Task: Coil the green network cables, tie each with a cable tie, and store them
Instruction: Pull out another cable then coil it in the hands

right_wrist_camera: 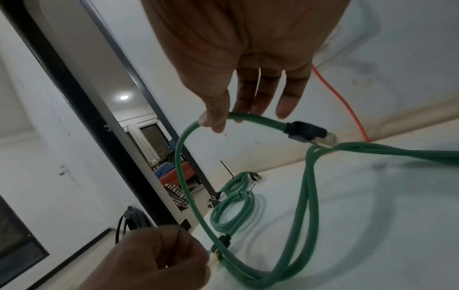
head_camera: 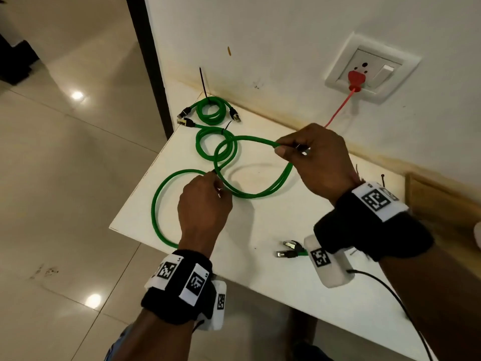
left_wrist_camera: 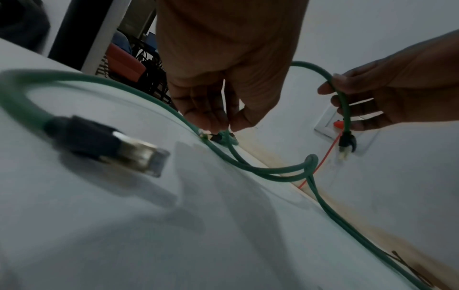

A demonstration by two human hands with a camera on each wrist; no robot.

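cable (head_camera: pixel 260 192) mid-coil above the white bench (head_camera: pixel 260 230). right hand (head_camera: pixel 316 162) pinches it near the plug, left hand (head_camera: pixel 205 199) pinches the other end. i'd match loop size to the two tied coils (head_camera: pixel 210 110) at the back, avoiding twists.

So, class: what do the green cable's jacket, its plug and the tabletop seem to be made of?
Cable: matte green plastic or rubber jacket; it bends in smooth loops.
Plug: black plastic boot, shiny metal-looking shell, clear tip.
Tabletop: smooth white, probably laminate or painted board.
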